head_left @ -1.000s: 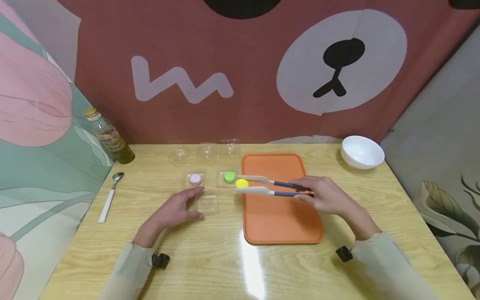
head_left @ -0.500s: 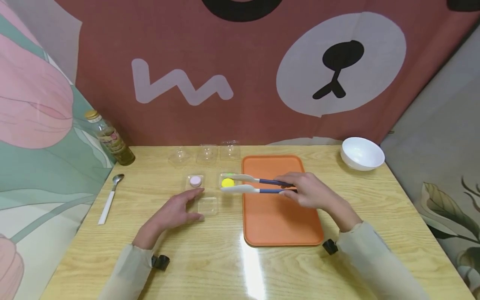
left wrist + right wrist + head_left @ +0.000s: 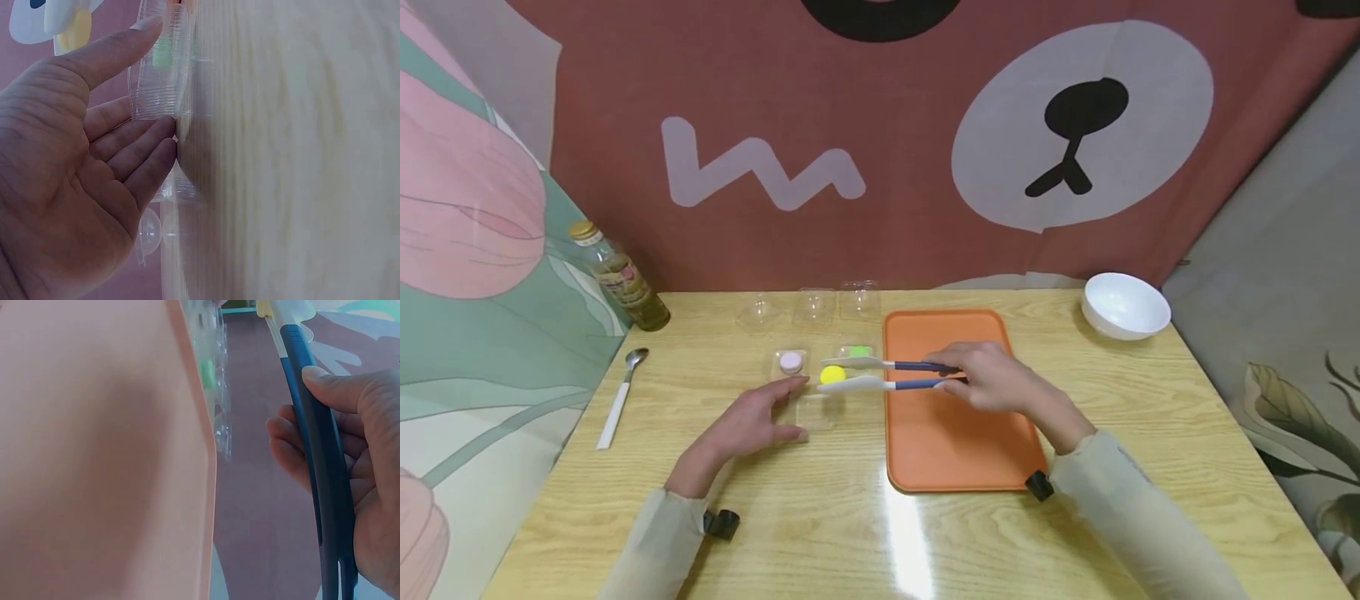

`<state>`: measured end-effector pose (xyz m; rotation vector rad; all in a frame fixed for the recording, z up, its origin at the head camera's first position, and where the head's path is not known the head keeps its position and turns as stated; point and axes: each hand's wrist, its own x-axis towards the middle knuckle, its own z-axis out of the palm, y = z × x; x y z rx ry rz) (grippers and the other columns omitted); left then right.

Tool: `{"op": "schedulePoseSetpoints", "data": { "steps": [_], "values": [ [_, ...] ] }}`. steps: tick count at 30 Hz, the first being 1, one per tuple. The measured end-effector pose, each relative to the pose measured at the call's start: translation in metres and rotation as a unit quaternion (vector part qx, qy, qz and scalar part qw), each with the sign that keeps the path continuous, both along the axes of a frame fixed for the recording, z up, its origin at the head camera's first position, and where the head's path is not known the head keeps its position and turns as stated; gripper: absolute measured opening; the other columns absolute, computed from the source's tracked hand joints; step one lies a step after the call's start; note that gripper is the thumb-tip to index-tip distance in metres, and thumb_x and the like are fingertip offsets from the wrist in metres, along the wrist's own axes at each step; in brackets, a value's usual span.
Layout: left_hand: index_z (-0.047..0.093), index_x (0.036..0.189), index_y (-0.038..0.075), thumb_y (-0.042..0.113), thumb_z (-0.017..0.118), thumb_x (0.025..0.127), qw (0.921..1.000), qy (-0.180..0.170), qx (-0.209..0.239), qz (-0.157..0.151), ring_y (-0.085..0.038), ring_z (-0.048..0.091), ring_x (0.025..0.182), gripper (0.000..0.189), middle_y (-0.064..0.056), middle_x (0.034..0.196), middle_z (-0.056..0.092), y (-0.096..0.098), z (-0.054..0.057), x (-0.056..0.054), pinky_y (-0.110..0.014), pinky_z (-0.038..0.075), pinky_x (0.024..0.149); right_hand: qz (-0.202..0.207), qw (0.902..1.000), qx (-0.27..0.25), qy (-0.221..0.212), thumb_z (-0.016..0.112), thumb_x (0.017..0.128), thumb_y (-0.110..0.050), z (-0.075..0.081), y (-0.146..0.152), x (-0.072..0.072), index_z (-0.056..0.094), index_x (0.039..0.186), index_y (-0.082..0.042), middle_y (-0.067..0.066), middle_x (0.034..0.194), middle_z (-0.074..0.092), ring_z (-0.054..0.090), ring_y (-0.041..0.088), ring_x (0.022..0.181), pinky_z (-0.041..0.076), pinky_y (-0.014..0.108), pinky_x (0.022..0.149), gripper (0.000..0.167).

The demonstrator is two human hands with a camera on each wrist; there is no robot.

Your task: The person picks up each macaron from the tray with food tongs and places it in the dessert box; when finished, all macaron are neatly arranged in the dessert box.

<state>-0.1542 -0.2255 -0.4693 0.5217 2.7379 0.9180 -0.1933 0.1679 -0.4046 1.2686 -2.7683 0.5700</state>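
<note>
"How is the right hand (image 3: 988,377) set?"

"Wrapped round the tongs (image 3: 913,384), thumb on one navy handle, fingers on the other. That squeeze, I'd judge, keeps the pale tips pinched together."

"On what?"

"The yellow macaron (image 3: 832,376). It's between the tips, raised above the table (image 3: 820,508), near the left hand (image 3: 756,418)."

"Is that one holding anything?"

"Nothing gripped, as far as I see. Thumb and forefinger are spread wide at the edge of a see-through box base (image 3: 817,412), likely to steady so light a thing. How firmly they press, I can't tell."

"And beyond?"

"A green macaron (image 3: 860,352) and a lilac macaron (image 3: 791,362), each in its own base. Behind those, three domed lids (image 3: 814,307), presumably set back so the bases can be reached from above. The orange tray (image 3: 966,454) lies beneath the right hand."
</note>
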Motion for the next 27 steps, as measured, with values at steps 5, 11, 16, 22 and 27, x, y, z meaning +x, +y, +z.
{"op": "schedulePoseSetpoints", "data": {
  "steps": [5,11,16,22,27],
  "values": [
    [0.045,0.154,0.016,0.033,0.084,0.083,1.0000,-0.007,0.002,0.002,-0.032,0.053,0.137,0.082,-0.009,0.153,0.053,0.001,0.000,-0.001,-0.053,0.045,0.114,0.004,0.9998,0.010,-0.018,0.073,0.094,-0.024,-0.002,-0.005,0.000,0.070,0.129,-0.010,0.007,0.120,0.073,0.068,0.014,0.086,0.052,0.027,0.068,0.037],
    [0.046,0.153,0.016,0.033,0.085,0.082,1.0000,-0.007,-0.001,0.003,-0.033,0.054,0.136,0.083,-0.010,0.153,0.053,0.000,0.000,-0.001,-0.053,0.046,0.113,0.013,0.9994,0.020,-0.025,0.073,0.094,-0.025,-0.009,-0.012,-0.002,0.070,0.128,-0.011,0.006,0.120,0.074,0.070,0.016,0.091,0.055,0.029,0.072,0.037],
    [0.045,0.154,0.017,0.033,0.084,0.083,0.9999,-0.011,0.000,0.004,-0.033,0.053,0.137,0.082,-0.009,0.153,0.052,0.000,0.001,0.001,-0.053,0.045,0.114,0.014,0.9992,0.027,-0.028,0.072,0.095,-0.026,-0.011,-0.017,-0.003,0.071,0.128,-0.011,0.005,0.120,0.074,0.069,0.013,0.090,0.056,0.029,0.073,0.036],
    [0.045,0.154,0.017,0.032,0.085,0.083,0.9999,-0.015,-0.003,0.002,-0.031,0.053,0.137,0.082,-0.007,0.152,0.054,0.001,0.003,0.000,-0.052,0.045,0.114,0.021,0.9988,0.033,-0.031,0.072,0.096,-0.026,-0.013,-0.020,-0.003,0.071,0.128,-0.012,0.004,0.120,0.074,0.068,0.012,0.091,0.056,0.029,0.075,0.035],
    [0.045,0.154,0.017,0.033,0.084,0.083,0.9998,-0.020,-0.002,0.002,-0.031,0.052,0.139,0.083,-0.007,0.154,0.052,0.001,0.003,-0.001,-0.052,0.043,0.115,0.025,0.9985,0.039,-0.031,0.072,0.095,-0.026,-0.014,-0.023,-0.002,0.070,0.128,-0.012,0.005,0.119,0.074,0.065,0.010,0.087,0.055,0.027,0.073,0.035]
  ]
}}
